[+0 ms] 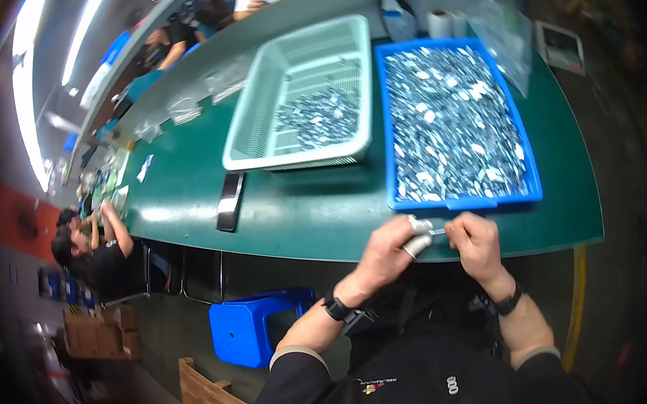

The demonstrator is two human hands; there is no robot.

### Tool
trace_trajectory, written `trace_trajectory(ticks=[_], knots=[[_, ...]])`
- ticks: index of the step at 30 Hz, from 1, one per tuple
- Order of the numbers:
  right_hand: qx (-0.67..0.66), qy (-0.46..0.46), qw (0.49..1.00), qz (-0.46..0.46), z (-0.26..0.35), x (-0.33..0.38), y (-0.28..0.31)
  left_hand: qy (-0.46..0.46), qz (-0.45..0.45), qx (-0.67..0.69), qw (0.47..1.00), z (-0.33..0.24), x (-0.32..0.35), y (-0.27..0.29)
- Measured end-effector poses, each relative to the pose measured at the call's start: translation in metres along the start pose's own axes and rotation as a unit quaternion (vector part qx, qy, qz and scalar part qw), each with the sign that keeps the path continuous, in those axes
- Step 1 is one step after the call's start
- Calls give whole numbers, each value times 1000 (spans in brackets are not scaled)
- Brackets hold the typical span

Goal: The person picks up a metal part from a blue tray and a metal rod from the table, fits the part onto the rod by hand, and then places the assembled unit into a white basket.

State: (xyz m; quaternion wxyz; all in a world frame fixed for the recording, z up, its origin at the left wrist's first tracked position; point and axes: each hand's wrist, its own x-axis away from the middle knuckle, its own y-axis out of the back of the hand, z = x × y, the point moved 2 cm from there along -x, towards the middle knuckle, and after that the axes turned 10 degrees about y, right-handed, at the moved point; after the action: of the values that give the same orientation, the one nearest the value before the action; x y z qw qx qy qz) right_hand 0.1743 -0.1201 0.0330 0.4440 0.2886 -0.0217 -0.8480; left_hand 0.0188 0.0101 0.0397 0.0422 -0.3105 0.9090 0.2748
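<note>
My left hand (387, 252) is at the front edge of the table, with white covers on its thumb and a fingertip. It pinches one end of a small, thin silvery metal piece (437, 232). My right hand (476, 245) is closed on the other end, its fingers curled, so the piece spans the short gap between both hands. Just beyond them lies a blue tray (387, 136) filled with many small shiny metal pieces (450, 124). To its left, a pale green perforated basket (255, 108) holds a smaller heap of similar pieces (321, 117).
A dark phone (230, 202) lies on the green table (173, 179), left of my hands. Plastic bags (505, 43) and white rolls (440, 23) stand at the back. A blue stool (241, 334) is below the table edge. A seated person (100, 265) works at the far left.
</note>
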Motion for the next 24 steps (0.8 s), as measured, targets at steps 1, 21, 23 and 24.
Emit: trace_trajectory(ticks=[1,21,23,24], knots=[[-21,13,999,-27,-3,0,-1,3,-4,-21,1000,-3,0,5],[-124,4,988,-93,-8,10,11,-171,-70,-490,852,-16,-110,20],[-122,6,988,-92,-9,10,11,-149,-61,-489,857,-9,-114,20],[-124,7,988,-88,-10,10,11,-123,-53,-490,861,-6,-114,20]])
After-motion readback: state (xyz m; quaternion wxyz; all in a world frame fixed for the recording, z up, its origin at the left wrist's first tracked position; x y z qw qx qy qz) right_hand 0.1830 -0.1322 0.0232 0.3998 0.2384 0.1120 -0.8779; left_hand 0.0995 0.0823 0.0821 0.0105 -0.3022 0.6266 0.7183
